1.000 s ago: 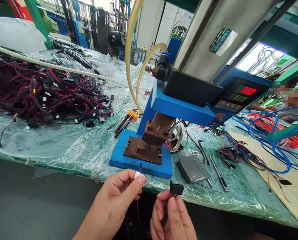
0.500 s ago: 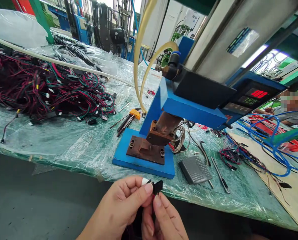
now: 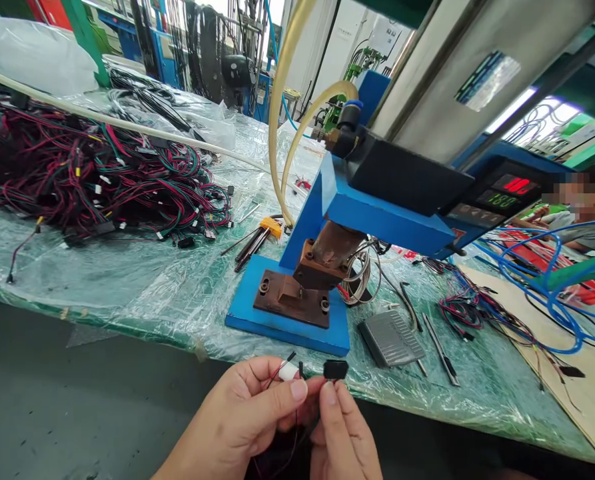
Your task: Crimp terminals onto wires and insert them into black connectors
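Just in front of the bench edge, my left hand (image 3: 250, 413) is closed, thumb against forefinger, on thin wires (image 3: 301, 369) whose small black ends stick up. Something white, perhaps a finger wrap (image 3: 288, 371), sits at the forefinger tip. My right hand (image 3: 344, 430) pinches a flat black connector (image 3: 336, 369) from below between thumb and forefinger. Dark and red wires hang down between the palms, partly hidden. Beyond my hands stands a blue press (image 3: 287, 327) with a brown metal block (image 3: 292, 300) on its base.
A heap of wire harnesses (image 3: 102, 180) covers the bench's left side. Right of the press lie a grey pedal (image 3: 392, 339) and a craft knife (image 3: 441, 350). Tools with an orange grip (image 3: 270, 227) lie left of it. Another person (image 3: 584, 223) is at far right.
My hands have drawn a little apart. The black connector has moved right with my right hand, away from the wire ends in my left, which now show more clearly.
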Motion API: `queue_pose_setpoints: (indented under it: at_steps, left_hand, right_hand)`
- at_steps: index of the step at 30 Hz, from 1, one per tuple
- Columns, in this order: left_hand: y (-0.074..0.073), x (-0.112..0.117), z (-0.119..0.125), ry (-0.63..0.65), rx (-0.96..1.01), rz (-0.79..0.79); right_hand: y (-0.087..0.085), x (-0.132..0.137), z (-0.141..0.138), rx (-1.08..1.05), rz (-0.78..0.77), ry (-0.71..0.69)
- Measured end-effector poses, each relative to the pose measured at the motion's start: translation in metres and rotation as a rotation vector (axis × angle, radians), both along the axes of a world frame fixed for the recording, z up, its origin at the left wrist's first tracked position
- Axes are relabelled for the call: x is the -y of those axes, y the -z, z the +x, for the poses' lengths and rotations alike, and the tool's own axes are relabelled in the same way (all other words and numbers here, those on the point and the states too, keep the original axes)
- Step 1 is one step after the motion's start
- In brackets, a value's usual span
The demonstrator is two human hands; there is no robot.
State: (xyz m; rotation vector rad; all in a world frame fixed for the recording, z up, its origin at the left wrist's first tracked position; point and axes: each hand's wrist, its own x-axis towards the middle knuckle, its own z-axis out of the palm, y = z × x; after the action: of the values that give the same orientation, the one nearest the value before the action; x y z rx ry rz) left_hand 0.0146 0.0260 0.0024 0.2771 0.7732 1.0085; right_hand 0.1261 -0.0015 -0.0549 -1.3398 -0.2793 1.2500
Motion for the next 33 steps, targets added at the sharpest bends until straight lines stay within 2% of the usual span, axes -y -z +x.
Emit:
queue_pose_setpoints:
  at_steps: [2,4,7,9,16,22,26,33]
  left_hand:
    - [-0.003,-0.001,-0.002,-0.034,-0.04,-0.01]
    - [-0.004,0.0,-0.003,-0.022,-0.079,0.005]
    - [-0.001,0.002,-0.003,0.008,-0.148,0.051]
    - [0.003,0.003,-0.003,0.031,-0.174,0.087]
    - [0.009,0.003,-0.005,0.042,-0.277,0.129]
    - [0.008,0.001,-0.007,0.072,-0.262,0.136]
    - [0.008,0.002,-0.006,0.054,-0.299,0.17]
    - [0.003,0.005,0.005,0.005,-0.595,0.268]
  right_hand:
    - [-0.008,-0.011,0.005,0.011,0.07,0.004]
    - [-0.021,-0.022,0.012,-0.037,0.116,-0.097]
    - [-0.04,-0.034,0.018,-0.145,0.107,-0.32]
    - [-0.048,-0.038,0.018,-0.134,0.073,-0.374]
    - [-0.048,-0.044,0.013,-0.069,0.037,-0.401]
    - [-0.046,-0.046,0.02,-0.077,0.083,-0.558]
    - [-0.047,-0.047,0.023,-0.185,0.137,-0.545]
    - [-0.053,-0.05,0.017,-0.286,0.058,-0.399]
